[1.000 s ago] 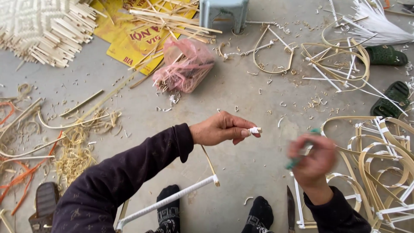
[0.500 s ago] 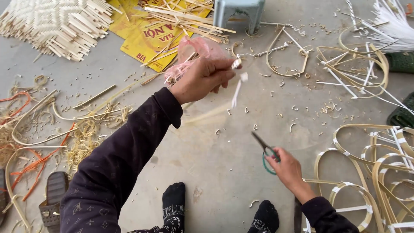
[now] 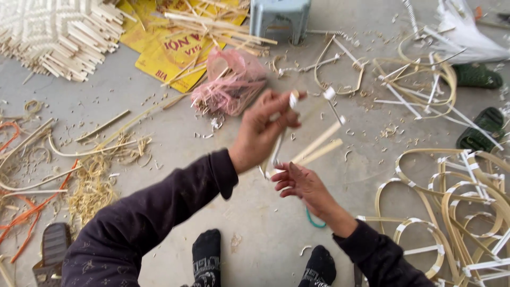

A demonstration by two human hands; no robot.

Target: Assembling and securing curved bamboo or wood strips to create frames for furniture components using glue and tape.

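My left hand [image 3: 263,130] is raised in front of me, gripping a small bundle of pale bamboo strips [image 3: 319,146] with white tape at their tips. The strips fan out to the right of the hand. My right hand [image 3: 300,183] sits just below, palm up, with its fingertips pinching the lower ends of the same strips. A green scissor handle [image 3: 314,221] shows on the floor under my right wrist. Both arms wear dark sleeves.
A pink plastic bag [image 3: 228,82], yellow cardboard sheets [image 3: 164,56] and a grey stool [image 3: 280,16] lie ahead. Bent bamboo frames with white tape [image 3: 451,212] pile up at the right. Green sandals [image 3: 478,77], shavings [image 3: 93,186] and a woven mat [image 3: 48,32] surround me. My socked feet [image 3: 207,255] rest below.
My right hand has let go of the green-handled scissors and come up to the strips. My left hand has moved right and down, bringing the strips toward the middle.
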